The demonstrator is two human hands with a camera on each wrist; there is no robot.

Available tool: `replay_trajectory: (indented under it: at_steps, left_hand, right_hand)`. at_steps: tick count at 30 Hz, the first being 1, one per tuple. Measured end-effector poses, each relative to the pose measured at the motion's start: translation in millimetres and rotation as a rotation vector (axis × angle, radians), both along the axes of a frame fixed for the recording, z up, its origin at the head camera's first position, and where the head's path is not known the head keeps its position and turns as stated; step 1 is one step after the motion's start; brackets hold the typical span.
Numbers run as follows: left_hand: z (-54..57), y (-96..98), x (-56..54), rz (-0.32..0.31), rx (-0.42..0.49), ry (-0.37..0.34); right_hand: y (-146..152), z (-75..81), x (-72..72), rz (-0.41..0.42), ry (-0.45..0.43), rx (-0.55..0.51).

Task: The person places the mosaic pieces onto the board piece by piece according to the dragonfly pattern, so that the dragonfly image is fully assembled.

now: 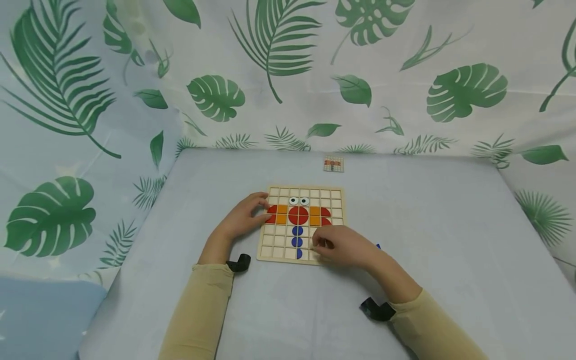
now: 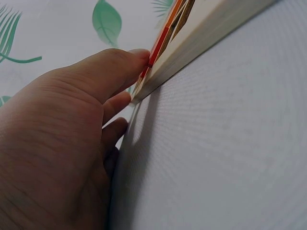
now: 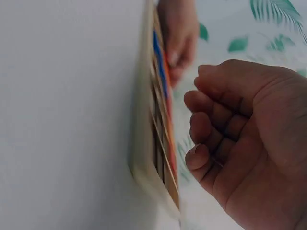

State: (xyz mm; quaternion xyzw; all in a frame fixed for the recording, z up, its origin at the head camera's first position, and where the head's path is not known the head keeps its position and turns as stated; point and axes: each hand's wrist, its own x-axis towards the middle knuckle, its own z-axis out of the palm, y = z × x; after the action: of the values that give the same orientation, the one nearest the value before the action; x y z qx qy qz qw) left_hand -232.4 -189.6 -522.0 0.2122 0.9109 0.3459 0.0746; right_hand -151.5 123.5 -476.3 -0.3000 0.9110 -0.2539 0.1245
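Observation:
A square wooden grid board [image 1: 278, 252] lies flat on the table, bearing red, orange and blue tiles and two eye tiles [image 1: 299, 201]. My left hand [image 1: 243, 216] rests at its left edge. In the left wrist view the thumb touches a red tile [image 2: 156, 50] at the rim, and the other fingers extend beside the board. Over the lower right squares hovers my right hand [image 1: 344, 245], fingers loosely curled. The right wrist view shows these fingers [image 3: 201, 127] apart from the board, with no piece visible between them. Blue tiles [image 1: 297, 242] run down the middle columns.
A small pattern card [image 1: 333, 164] with a similar design lies behind the board. Part of a blue piece [image 1: 378, 246] shows beside my right wrist. Black wrist devices [image 1: 377, 310] sit at both cuffs. Leaf-printed cloth [image 1: 306, 90] hangs around the table.

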Motion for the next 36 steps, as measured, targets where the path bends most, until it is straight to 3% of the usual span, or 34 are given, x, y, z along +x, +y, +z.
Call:
replay_trajectory:
  at_steps: [9, 18, 25, 30, 36]
  left_hand:
    - [0.8, 1.4, 0.8, 0.009, -0.002, -0.003]
    - [0.8, 1.6, 0.5, 0.005, -0.008, -0.005]
    - [-2.9, 0.5, -2.0, -0.006, -0.012, 0.016]
    - [-4.6, 0.6, -2.5, -0.003, -0.015, 0.011]
    - [-3.2, 1.2, -1.6, 0.004, -0.013, -0.001]
  right_hand:
    - [73.3, 13.2, -8.9, -0.104, -0.007, -0.079]
    - [134.3, 3.9, -6.2, -0.134, -0.024, -0.048]
    - [153.8, -13.0, -5.9, -0.107, -0.022, -0.058]
    - [158.0, -20.6, -7.0, -0.051, 0.011, -0.099]
    - [158.1, -27.0, -8.1, -0.024, 0.036, -0.076]
